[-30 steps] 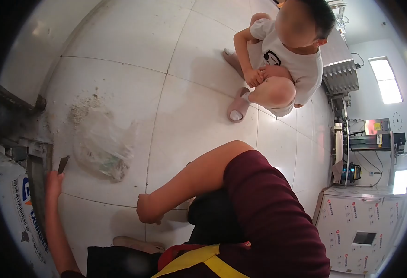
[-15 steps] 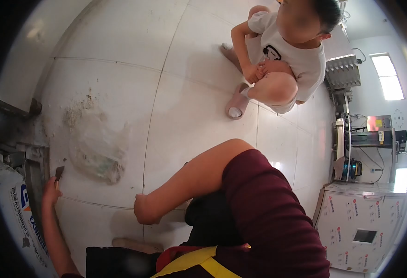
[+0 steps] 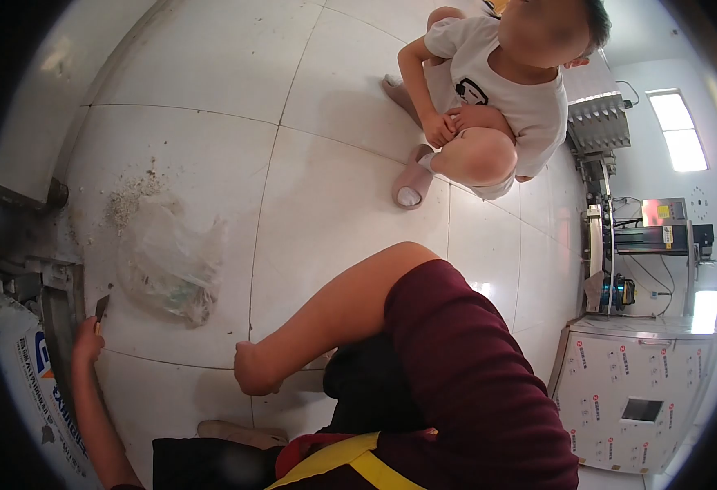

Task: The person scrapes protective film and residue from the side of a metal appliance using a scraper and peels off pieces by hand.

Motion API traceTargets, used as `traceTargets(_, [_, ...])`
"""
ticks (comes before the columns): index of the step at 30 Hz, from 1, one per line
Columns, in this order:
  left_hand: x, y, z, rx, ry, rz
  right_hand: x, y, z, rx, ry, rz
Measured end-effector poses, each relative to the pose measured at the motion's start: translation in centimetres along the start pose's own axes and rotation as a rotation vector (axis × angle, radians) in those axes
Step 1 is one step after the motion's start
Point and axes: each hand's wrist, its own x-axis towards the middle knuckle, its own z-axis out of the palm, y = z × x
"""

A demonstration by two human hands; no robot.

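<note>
Flat-bladed tool (image 3: 102,307), left side of frame, gripped in left hand (image 3: 89,347); handle mostly hidden by the fingers. Crumbs (image 3: 134,196) on floor above it, clear plastic bag (image 3: 170,261) just right; bag contents hard to make out. Right hand (image 3: 258,369), lower centre-left, curled in; fingers hidden, can't tell if it holds anything. Crouching person (image 3: 526,114) upper right, head cut off by top edge.

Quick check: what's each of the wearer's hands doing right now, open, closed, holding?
Left hand: closed, holding a small bladed tool.
Right hand: fingers unclear, so open or closed cannot be told; nothing visible in it.
</note>
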Motion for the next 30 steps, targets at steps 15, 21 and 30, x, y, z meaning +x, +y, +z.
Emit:
traceTargets(15, [1.9,-2.2,0.2,-0.033,-0.021,0.091,0.5,-0.7,0.0,-0.04,-0.059,0.027])
traceTargets(21, [0.8,-0.6,-0.4,0.021,-0.052,0.073,0.4,-0.8,-0.2,-0.054,-0.067,0.028])
traceTargets(30, [1.6,-1.4,-0.1,0.025,-0.01,0.07,0.7,-0.7,0.3,-0.04,-0.045,0.016])
